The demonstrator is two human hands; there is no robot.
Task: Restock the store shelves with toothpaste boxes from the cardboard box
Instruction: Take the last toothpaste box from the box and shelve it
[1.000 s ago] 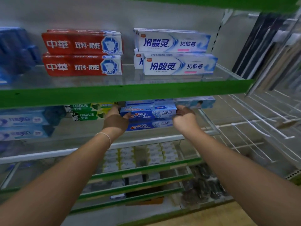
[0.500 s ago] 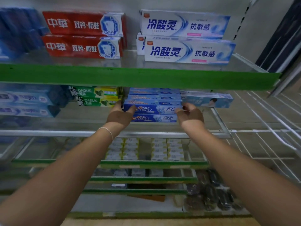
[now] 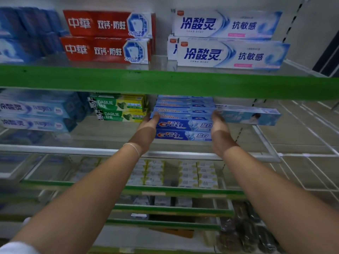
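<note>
Two hands (image 3: 146, 132) (image 3: 220, 132) flanking Crest boxes (image 3: 183, 124)

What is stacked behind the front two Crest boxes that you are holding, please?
More blue Crest boxes run back in rows behind the front two Crest boxes; only their tops show. The green shelf edge hides how far back they go.

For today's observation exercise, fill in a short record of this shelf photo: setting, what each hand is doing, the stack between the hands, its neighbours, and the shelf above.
Setting: store shelving with green edge strips
Left hand: flat against the left end of the Crest stack
Right hand: flat against the right end
Crest stack: blue boxes piled on the middle shelf, lengthwise
Left neighbour: two green Darlie boxes
Right neighbour: pale blue box, set further back
Shelf above: red boxes and white boxes, two high
</note>
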